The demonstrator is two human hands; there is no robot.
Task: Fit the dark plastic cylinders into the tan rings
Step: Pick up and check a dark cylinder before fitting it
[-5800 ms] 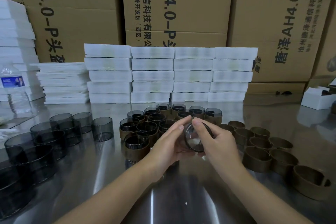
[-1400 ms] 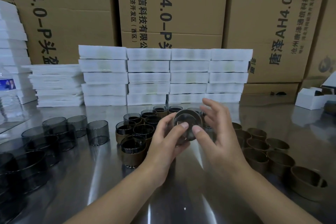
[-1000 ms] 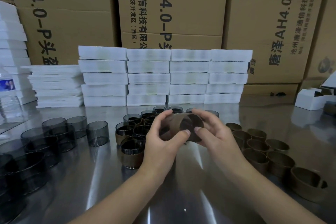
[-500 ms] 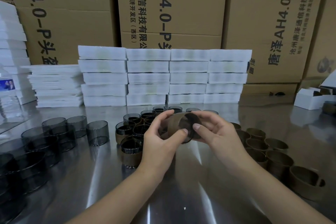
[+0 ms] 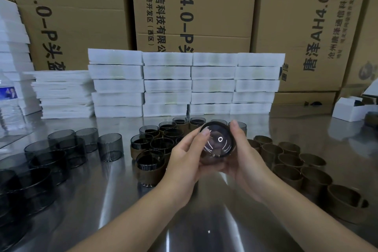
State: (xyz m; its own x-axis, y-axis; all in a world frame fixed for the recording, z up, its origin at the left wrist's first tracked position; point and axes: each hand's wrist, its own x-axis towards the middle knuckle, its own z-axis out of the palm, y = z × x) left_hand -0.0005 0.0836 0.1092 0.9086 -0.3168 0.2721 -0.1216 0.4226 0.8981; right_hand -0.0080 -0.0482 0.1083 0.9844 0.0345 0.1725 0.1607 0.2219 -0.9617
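A dark, glossy plastic cylinder (image 5: 217, 142) is held above the steel table (image 5: 184, 221), its round face tilted toward the camera. A brownish band round its wall is judged to be a tan ring, so seating seems the step in hand. Next, it must be pressed home and set among the finished pieces (image 5: 159, 145). It is gripped by the left hand (image 5: 184, 161) and right hand (image 5: 245, 161), fingers curled beneath. Loose tan rings (image 5: 290, 159) lie right, bare cylinders (image 5: 110, 147) left.
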